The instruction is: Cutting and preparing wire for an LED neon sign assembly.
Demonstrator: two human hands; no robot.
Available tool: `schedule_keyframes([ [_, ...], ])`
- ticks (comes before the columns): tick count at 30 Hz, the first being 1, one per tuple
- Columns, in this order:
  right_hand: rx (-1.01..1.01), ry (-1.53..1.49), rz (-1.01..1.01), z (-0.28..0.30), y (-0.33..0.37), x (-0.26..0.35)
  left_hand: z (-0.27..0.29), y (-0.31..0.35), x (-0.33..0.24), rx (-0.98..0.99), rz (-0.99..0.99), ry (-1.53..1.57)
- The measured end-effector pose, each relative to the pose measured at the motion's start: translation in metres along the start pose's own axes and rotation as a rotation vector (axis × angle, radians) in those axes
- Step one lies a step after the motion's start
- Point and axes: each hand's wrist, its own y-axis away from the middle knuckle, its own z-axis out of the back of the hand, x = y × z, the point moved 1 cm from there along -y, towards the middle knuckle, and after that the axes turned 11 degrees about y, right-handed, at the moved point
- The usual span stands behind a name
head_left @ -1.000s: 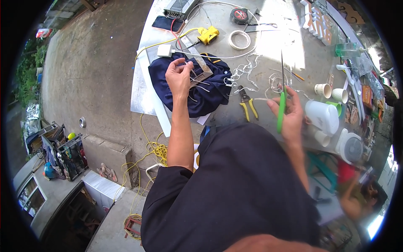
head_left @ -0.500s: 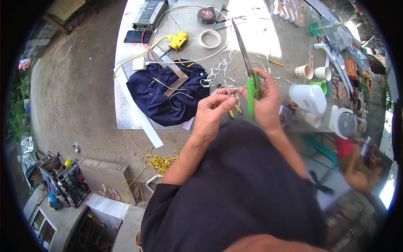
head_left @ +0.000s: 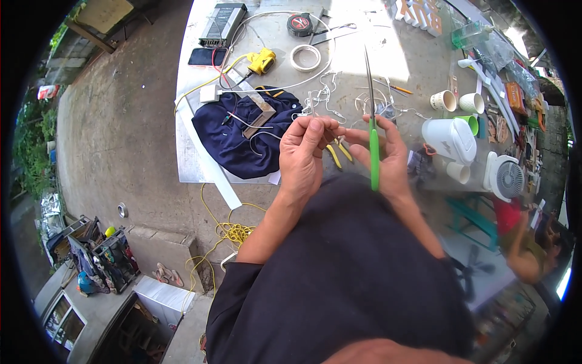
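Observation:
Between the fingertips of my left hand (head_left: 303,148) is a thin pale wire (head_left: 311,104), its end sticking up above the thumb; the rest is hidden by the fingers. My right hand (head_left: 393,159) holds scissors with green handles (head_left: 374,159), the long blades (head_left: 368,85) pointing away from me and seen nearly edge-on. The right fingertips come close to the left ones; I cannot tell whether they also touch the wire. Just beyond and below the hands lie pliers with yellow handles (head_left: 336,154). White wires with small connectors (head_left: 327,91) spread over the table behind them.
Dark blue cloth (head_left: 227,142) lies left on the metal table, under an L-shaped piece (head_left: 262,115). Farther back are a tape roll (head_left: 305,57), a tape measure (head_left: 299,24) and a yellow device (head_left: 262,61). Rightward stand a white jug (head_left: 447,141), cups (head_left: 443,101) and a fan (head_left: 507,177).
The scissors have turned in my right hand, blades now nearly edge-on and pointing straight away. Both hands' fingertips have come nearer each other. The whole view has shifted slightly.

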Motion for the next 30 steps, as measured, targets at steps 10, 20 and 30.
schedule_keyframes([
  [10,0.289,-0.182,-0.045,0.064,0.005,0.037,-0.057,0.029,0.011,0.227,-0.025,-0.568],
  [20,0.157,-0.379,0.180,0.105,0.003,0.039,-0.108,0.044,0.048,0.159,0.082,-0.762],
  [30,0.224,-0.321,0.192,0.148,-0.001,0.041,-0.130,0.038,0.078,0.167,0.140,-0.644],
])
